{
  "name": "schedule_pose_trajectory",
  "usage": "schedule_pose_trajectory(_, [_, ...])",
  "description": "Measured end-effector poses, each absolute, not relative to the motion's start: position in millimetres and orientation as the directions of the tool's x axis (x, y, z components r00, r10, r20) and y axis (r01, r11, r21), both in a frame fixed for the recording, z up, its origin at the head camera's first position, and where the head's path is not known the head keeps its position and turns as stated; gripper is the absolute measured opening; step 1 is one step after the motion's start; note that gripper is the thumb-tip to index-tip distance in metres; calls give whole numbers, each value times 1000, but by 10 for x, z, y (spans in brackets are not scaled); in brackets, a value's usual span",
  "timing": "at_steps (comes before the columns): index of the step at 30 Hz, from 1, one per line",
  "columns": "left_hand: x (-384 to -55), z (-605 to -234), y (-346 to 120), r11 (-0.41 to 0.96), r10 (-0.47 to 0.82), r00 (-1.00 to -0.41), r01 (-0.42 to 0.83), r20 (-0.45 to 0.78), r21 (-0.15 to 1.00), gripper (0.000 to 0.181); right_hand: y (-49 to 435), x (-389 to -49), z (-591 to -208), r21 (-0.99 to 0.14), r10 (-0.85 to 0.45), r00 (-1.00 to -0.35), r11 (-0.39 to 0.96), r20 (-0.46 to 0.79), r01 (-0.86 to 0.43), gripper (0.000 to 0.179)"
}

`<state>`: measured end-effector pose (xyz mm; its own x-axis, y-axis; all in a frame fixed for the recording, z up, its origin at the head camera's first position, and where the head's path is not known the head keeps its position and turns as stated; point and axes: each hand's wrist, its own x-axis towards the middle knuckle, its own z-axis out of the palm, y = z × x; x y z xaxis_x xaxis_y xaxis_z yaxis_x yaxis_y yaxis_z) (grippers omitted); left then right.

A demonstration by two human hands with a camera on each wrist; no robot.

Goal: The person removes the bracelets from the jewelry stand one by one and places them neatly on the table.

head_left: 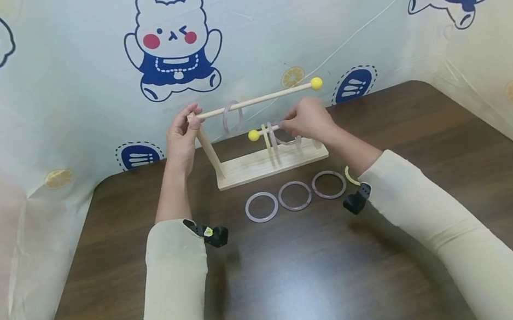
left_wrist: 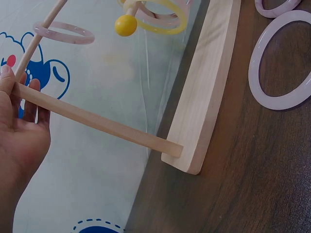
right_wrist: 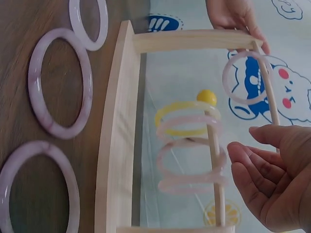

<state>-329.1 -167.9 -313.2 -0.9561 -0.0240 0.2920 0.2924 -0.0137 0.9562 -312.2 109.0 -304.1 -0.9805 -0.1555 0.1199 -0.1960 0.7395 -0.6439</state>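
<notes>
A wooden bangle stand has two rods at different heights, each with a yellow ball end. My left hand grips the top of the left post, where the upper rod joins it. One pale pink bangle hangs on that rod. A yellow bangle and several pale pink bangles hang on the lower rod. Beside them is my right hand, thumb apart from loosely bent fingers in the right wrist view, nothing seen between them.
Three lilac bangles lie in a row on the dark wooden table, in front of the stand. Partly behind the right sleeve lies a yellow bangle. A printed cloth hangs behind the table.
</notes>
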Motion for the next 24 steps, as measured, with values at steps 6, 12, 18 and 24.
schedule_pose_trajectory(6, [-3296,-3136,-1669,-19,-18,-955,295,295,955,38,972,-3132,-3044,-658,-159,-982,730,101,-186,28])
schedule_pose_trajectory(12, [-3301,-3146,-1672,-17,-11,-958,287,287,958,38,869,-3149,-3044,-609,-208,-971,756,122,-238,29])
schedule_pose_trajectory(18, [-3304,-3140,-1681,-15,-14,-957,290,290,957,39,737,-3157,-3046,-600,-241,-959,750,147,-280,34])
schedule_pose_trajectory(24, [-3306,-3145,-1692,-22,-18,-954,299,298,954,37,589,-3154,-3037,-542,-275,-941,769,199,-339,36])
